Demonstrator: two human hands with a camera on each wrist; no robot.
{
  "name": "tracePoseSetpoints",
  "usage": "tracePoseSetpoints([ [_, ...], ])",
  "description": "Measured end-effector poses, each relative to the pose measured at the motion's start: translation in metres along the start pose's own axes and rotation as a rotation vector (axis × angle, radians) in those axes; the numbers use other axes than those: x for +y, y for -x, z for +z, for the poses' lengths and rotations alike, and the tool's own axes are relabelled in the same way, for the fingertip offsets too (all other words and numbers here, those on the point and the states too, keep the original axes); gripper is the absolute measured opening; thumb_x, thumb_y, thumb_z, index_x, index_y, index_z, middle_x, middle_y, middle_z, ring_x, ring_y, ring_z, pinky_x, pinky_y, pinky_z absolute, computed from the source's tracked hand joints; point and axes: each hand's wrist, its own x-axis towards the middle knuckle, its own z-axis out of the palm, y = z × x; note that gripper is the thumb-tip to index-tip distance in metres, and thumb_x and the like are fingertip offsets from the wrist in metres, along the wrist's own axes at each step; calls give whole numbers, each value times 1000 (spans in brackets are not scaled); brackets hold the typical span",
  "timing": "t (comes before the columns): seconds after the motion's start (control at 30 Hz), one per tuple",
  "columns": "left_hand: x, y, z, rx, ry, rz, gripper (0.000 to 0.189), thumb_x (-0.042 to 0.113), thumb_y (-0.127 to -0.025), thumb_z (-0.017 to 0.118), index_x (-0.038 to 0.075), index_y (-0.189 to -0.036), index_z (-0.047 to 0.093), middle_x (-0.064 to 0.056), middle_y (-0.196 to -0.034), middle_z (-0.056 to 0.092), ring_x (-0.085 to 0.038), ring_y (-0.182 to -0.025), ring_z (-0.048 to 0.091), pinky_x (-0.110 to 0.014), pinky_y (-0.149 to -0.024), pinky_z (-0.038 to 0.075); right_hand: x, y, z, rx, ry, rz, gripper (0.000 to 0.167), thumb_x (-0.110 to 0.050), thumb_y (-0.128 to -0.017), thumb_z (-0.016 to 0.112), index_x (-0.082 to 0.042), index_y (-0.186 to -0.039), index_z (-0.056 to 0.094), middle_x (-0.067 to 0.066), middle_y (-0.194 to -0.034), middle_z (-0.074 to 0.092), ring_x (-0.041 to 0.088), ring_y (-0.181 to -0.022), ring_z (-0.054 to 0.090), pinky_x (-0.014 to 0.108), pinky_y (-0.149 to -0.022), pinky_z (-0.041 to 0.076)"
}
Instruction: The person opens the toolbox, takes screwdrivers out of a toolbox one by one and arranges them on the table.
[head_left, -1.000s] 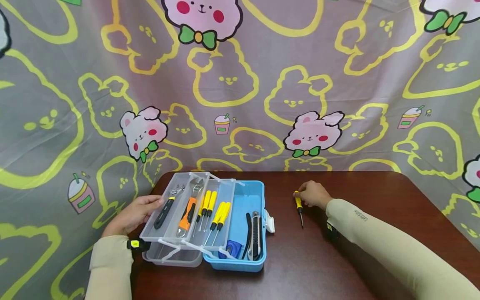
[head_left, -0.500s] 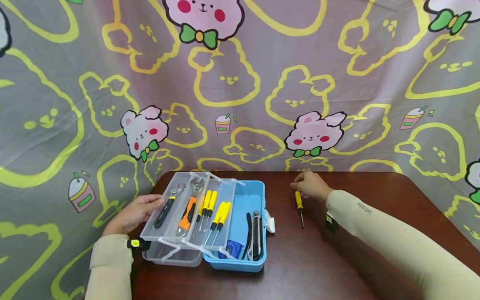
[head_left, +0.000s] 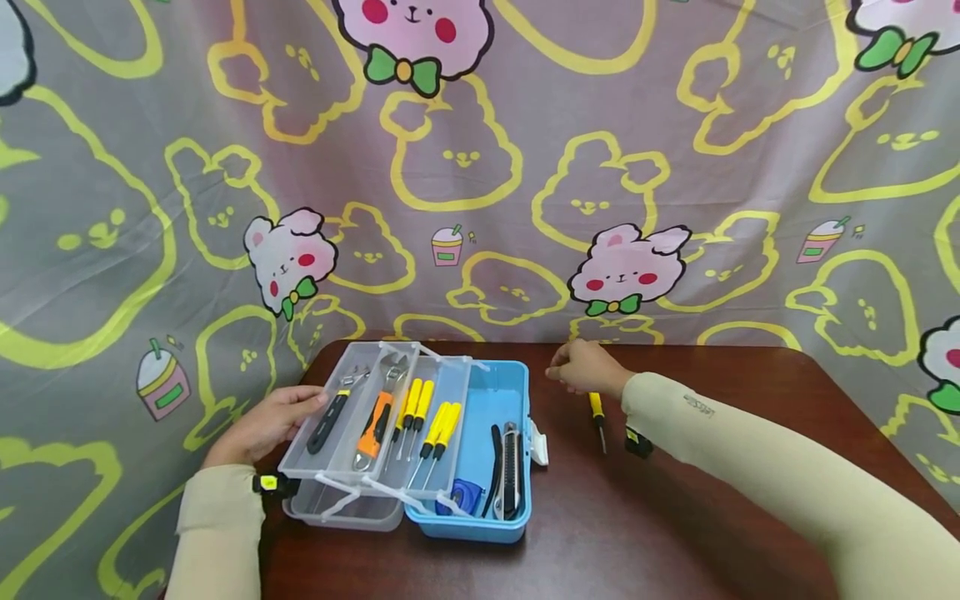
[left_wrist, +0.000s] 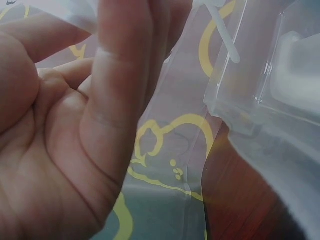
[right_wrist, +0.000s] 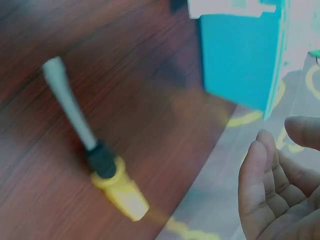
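My left hand [head_left: 272, 421] pinches the left edge of the toolbox's clear upper tray [head_left: 341, 354] between thumb and fingers. That tray holds a black-handled adjustable wrench [head_left: 330, 421], an orange-handled adjustable wrench [head_left: 375, 425] and several yellow screwdrivers [head_left: 442, 429]. My right hand [head_left: 588, 367] hovers over the table behind a lone yellow screwdriver [head_left: 597, 406], its fingers loosely bent with nothing between them. In the right wrist view, that screwdriver [right_wrist: 120, 192] lies on the wood, apart from the hand [right_wrist: 280, 195].
The toolbox's blue base [head_left: 491, 392] holds a blue tape measure [head_left: 465, 497], a utility knife [head_left: 512, 475] and a thin black strip [head_left: 496, 467]. A white latch [head_left: 538, 446] sticks out on its right. A lower clear tray [head_left: 345, 508] hangs left. Patterned cloth [head_left: 495, 192] rises behind the table.
My right hand has let go of the yellow screwdriver, lifted off and moved left towards the toolbox. The screwdriver stays on the table, and my left hand keeps its place at the tray.
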Motion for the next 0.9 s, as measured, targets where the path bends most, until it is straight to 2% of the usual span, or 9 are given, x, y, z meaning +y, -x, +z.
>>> tracePoseSetpoints([
  [0.17,1,-1,0,9,9,-8,62,34,-100,55,-10,-141,40,-15,-110,66,-28,-87,67,-43,-73,56,-23,-1,9,-3,31,-43,18,-24,-93,68,-8,-99,72,3,-71,64,29,-69,64,33,-61,54],
  [0.4,-1,-1,1,22,-1,-19,61,35,-100,55,-10,-140,42,-16,-110,66,-30,-87,68,-43,-74,56,-53,-4,17,-15,3,-110,18,-26,-93,68,-10,-99,71,6,-79,68,23,-66,64,32,-59,54],
  [0.7,-1,2,1,-35,31,39,55,27,-104,50,-14,-138,40,-16,-106,67,-28,-85,68,-44,-71,56,-84,-9,30,-48,2,-172,23,-30,-94,66,-11,-106,72,-3,-81,67,20,-68,66,30,-62,54],
  [0.9,1,3,1,-29,20,38,56,29,-103,50,-14,-138,40,-16,-106,67,-28,-85,68,-43,-71,56,-101,-9,41,-74,49,-225,22,-28,-94,65,-11,-107,72,-5,-78,67,16,-64,64,30,-59,54],
])
